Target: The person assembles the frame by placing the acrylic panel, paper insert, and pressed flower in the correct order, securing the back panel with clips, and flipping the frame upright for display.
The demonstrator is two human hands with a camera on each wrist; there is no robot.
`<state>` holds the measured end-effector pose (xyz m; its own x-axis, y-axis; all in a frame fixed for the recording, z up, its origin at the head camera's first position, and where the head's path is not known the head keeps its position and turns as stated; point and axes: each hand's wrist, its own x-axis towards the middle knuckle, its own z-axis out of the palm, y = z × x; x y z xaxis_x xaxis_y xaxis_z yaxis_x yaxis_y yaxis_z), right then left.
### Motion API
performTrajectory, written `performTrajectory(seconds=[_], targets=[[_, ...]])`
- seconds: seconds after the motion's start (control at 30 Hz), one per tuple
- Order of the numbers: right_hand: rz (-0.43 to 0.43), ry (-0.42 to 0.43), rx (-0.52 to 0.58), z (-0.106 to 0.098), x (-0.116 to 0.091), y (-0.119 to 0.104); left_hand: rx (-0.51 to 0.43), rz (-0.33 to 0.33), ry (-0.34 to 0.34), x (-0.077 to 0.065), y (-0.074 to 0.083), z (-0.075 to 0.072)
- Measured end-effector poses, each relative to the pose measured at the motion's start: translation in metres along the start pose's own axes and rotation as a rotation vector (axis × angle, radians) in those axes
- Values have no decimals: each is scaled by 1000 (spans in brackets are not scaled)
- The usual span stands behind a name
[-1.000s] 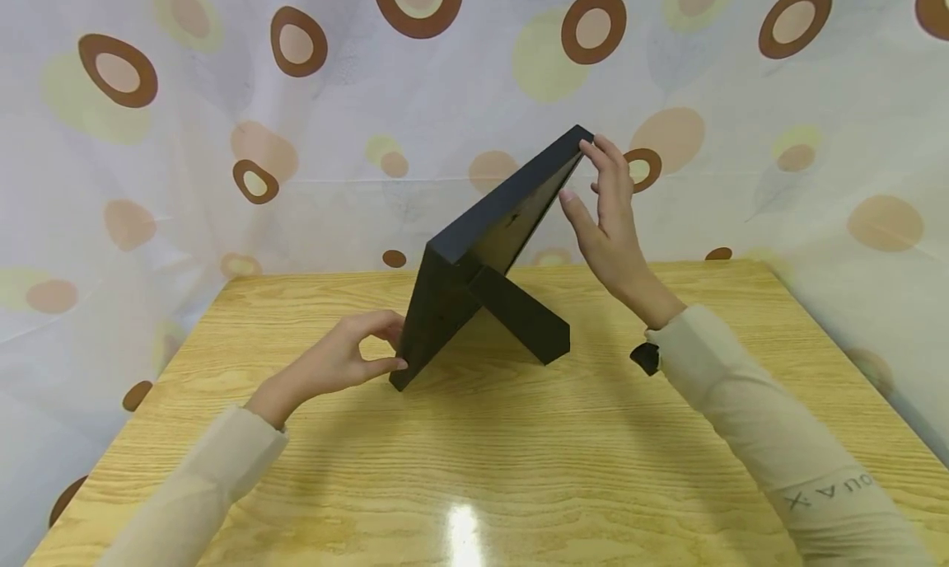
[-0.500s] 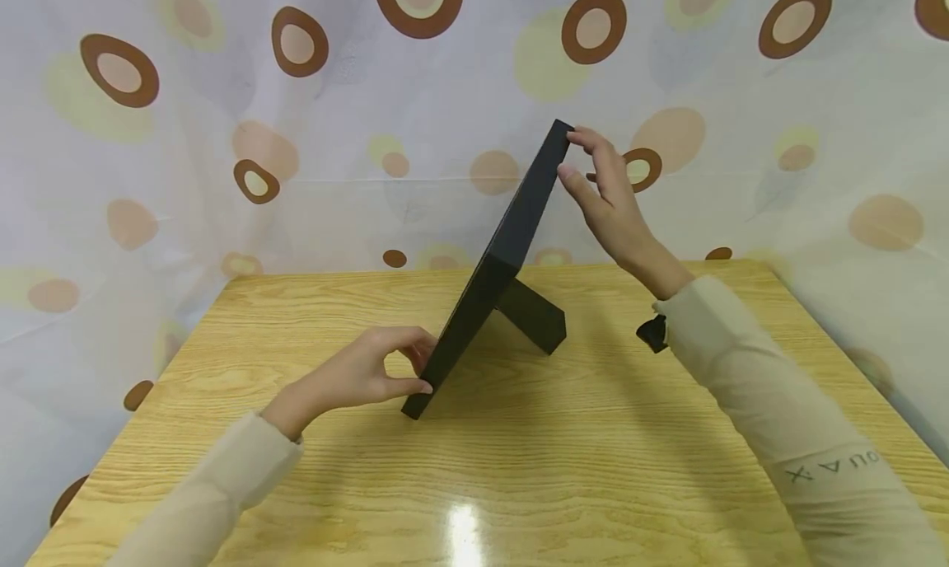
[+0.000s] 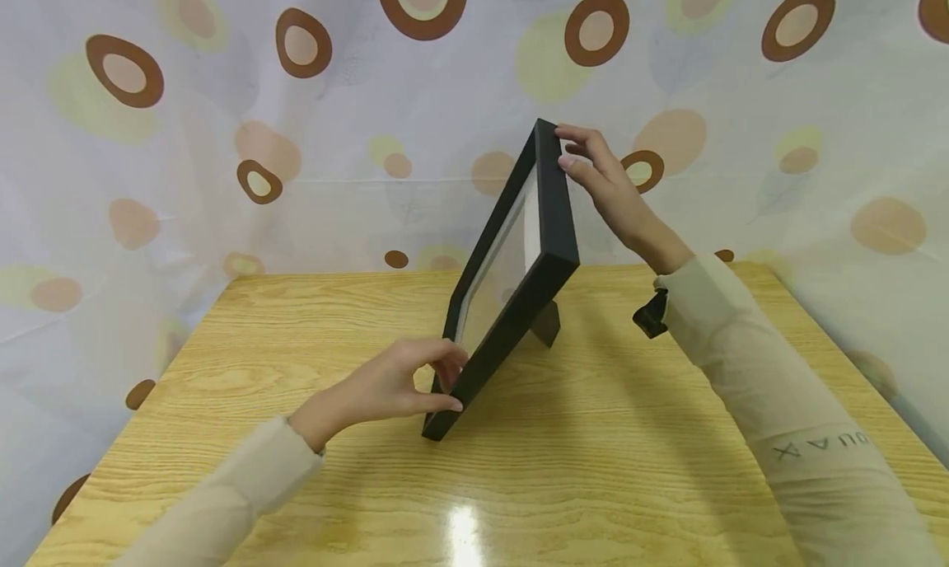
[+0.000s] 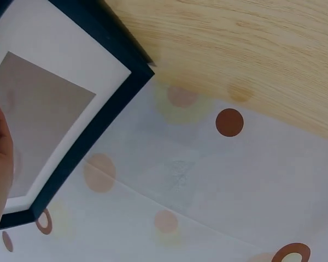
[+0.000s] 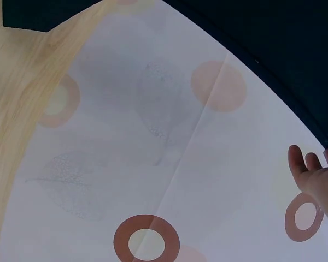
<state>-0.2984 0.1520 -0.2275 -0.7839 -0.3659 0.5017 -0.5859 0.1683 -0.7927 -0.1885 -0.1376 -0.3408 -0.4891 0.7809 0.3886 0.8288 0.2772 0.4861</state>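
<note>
Head view: on our right sleeve (image 3: 823,460) we read "OUAX". Our left grip (image 3: 400,381) pinches the black picture frame (image 3: 511,287) at its lower corner, at 6 o'clock of the frame; our right grip (image 3: 608,184) pinches its top corner at 12 o'clock. It stands tilted on the wooden surface (image 3: 593,468), before a curtain (image 3: 222,138) with brown rings.

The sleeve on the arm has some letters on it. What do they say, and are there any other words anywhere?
"OUA X": pale letters on the right sleeve, seen upside down in the head view; more letters may be hidden round the arm.
The picture frame, held by the left hand and right hand, shows no words.
The curtain and the table show none either.
</note>
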Motion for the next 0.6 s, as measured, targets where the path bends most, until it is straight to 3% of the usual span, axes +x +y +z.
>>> performTrajectory(seconds=[0.37,0.6], targets=[[22,-90,113,-6,6,2,77,69,20,13,14,14],[38,-113,69,-11,2,-2,70,48,-22,17,17,15]])
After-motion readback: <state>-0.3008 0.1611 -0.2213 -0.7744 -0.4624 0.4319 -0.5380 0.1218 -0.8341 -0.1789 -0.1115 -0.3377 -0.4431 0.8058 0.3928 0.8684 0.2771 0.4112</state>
